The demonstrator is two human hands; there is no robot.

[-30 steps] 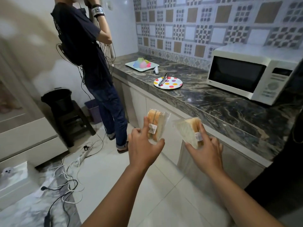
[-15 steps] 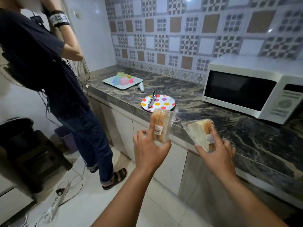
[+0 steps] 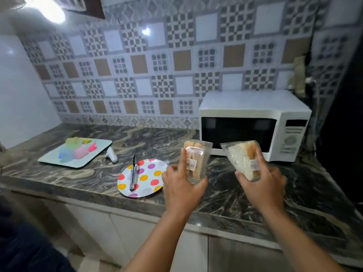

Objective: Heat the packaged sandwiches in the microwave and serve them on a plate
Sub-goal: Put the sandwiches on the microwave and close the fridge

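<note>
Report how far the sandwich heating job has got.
Done: only fetching. In hand: the left hand holds one packaged sandwich, the right hand the other sandwich, both still wrapped. Left: the microwave door is shut, and the dotted plate holds only tongs.

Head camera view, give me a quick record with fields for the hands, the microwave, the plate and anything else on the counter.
left hand: holds a packaged sandwich upright
right hand: holds a second packaged sandwich, tilted
microwave: white, door closed, on the counter
plate: polka-dot, near counter edge, no sandwich on it
tongs: lying across the plate
tray: left of plate, holds colourful items
</note>
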